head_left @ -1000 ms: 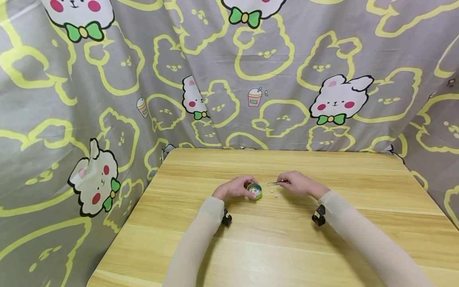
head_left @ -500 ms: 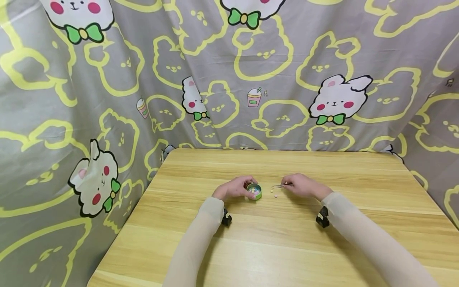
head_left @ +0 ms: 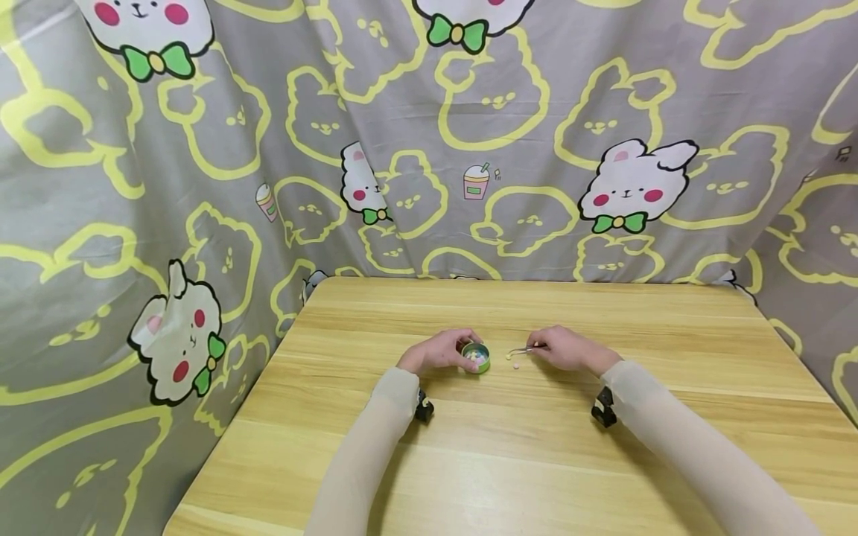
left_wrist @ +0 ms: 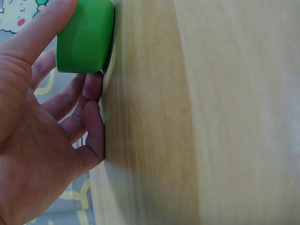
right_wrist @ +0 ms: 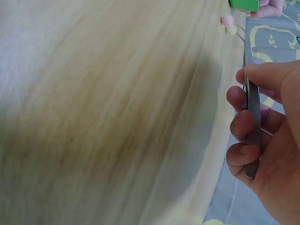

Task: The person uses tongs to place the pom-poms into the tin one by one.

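Note:
My left hand [head_left: 444,350] holds a small round green tin [head_left: 483,366] on the table, thumb on the near side and fingers curled behind it. Small pastel beads or candies [head_left: 474,357] lie inside. In the left wrist view the tin's green wall [left_wrist: 84,40] shows under the thumb. My right hand [head_left: 563,348] pinches metal tweezers [right_wrist: 253,119] between thumb and fingers. Their bent tips point left, close to a yellow ball [head_left: 508,356] on the table; whether they touch it I cannot tell. A pink ball [right_wrist: 227,20] lies beside the yellow one.
A wood-grain table [head_left: 482,461] spreads beneath both hands. Behind it and at the sides hangs a grey curtain [head_left: 415,89] with yellow outlines and cartoon animals. Black wrist cameras sit on both sleeves.
The right hand with the tweezers has moved a little right and toward the person, away from the tin, and the tips have come down near the yellow ball. The left hand stays put.

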{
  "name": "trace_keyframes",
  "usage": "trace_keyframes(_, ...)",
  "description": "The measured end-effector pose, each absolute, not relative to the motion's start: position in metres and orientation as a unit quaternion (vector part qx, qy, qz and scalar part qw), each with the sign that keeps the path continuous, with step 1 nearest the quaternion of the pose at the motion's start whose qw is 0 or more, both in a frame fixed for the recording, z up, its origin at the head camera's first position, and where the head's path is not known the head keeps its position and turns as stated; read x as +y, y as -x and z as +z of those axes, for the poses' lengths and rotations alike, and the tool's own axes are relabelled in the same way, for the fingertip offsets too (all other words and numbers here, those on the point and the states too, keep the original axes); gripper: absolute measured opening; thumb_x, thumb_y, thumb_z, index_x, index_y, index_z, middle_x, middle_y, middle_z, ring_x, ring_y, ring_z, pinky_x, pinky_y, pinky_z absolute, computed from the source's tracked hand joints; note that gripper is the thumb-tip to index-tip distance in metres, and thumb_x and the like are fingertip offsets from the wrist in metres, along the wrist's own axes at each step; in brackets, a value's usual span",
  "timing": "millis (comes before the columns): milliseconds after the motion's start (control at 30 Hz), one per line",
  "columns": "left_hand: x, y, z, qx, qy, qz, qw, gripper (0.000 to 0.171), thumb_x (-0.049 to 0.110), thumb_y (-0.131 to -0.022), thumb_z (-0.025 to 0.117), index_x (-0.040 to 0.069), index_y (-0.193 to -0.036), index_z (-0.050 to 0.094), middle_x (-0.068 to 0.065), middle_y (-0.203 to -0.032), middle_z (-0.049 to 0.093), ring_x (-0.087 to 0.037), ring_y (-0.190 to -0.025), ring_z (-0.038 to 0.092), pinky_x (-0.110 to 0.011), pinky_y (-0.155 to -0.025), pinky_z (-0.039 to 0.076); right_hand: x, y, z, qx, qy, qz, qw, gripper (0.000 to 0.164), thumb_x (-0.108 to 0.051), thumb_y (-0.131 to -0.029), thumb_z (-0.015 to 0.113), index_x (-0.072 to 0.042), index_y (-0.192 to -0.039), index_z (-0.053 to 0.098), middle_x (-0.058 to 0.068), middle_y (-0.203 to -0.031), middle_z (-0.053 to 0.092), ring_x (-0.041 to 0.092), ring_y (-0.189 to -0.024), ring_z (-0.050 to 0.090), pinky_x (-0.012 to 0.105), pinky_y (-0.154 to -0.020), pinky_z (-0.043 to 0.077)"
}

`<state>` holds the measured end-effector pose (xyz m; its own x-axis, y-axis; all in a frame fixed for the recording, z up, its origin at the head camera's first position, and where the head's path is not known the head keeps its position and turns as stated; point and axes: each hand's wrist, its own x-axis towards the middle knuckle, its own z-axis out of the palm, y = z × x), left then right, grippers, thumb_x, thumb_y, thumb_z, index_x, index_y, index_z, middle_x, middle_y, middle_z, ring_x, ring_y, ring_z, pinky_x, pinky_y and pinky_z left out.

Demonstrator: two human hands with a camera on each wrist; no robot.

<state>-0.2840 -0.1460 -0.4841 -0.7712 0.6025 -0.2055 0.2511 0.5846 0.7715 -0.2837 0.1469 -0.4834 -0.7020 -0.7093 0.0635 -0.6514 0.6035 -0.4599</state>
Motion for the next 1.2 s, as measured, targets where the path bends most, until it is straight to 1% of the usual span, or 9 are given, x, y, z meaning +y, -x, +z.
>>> trace_keyframes(367, -0.1462, 0.2843, -0.4839, 0.861, -0.253, 0.377, 0.229, 0.047, 0.021, -0.079, 0.079, 0.017, -0.12, 0.057, 0.001, -0.107, 0.058, -0.012, -0.094, 0.054, -0.027, -0.084, 0.043, 0.1465, 0.2848, -0.4874, 0.896, 0.381, -0.22, 0.057, 0.008, -0.009, -0.093, 0.059, -0.011, -0.094, 0.067, -0.005, -0.084, 0.062, 0.008, -0.07, 0.05, 0.031, -0.065, 0.042)
trace_keyframes(833, -0.1464, 0.2838, -0.4843, 0.859, -0.247, 0.384, 0.232, 0.045, 0.02, -0.079, 0.079, 0.018, -0.118, 0.057, 0.002, -0.106, 0.058, -0.013, -0.095, 0.054, -0.028, -0.084, 0.043, 0.146, 0.2868, -0.4903, 0.893, 0.391, -0.216, 0.052, 0.009, -0.009, -0.093, 0.059, -0.011, -0.095, 0.067, -0.005, -0.085, 0.063, 0.008, -0.07, 0.05, 0.031, -0.065, 0.042)
trace_keyframes(1200, -0.147, 0.2832, -0.4835, 0.859, -0.25, 0.383, 0.23, 0.046, 0.021, -0.079, 0.079, 0.018, -0.119, 0.057, 0.001, -0.107, 0.057, -0.014, -0.095, 0.054, -0.028, -0.084, 0.043, 0.1459, 0.2868, -0.4898, 0.891, 0.399, -0.211, 0.044, 0.009, -0.009, -0.093, 0.058, -0.011, -0.095, 0.067, -0.005, -0.086, 0.063, 0.008, -0.07, 0.05, 0.031, -0.065, 0.042)
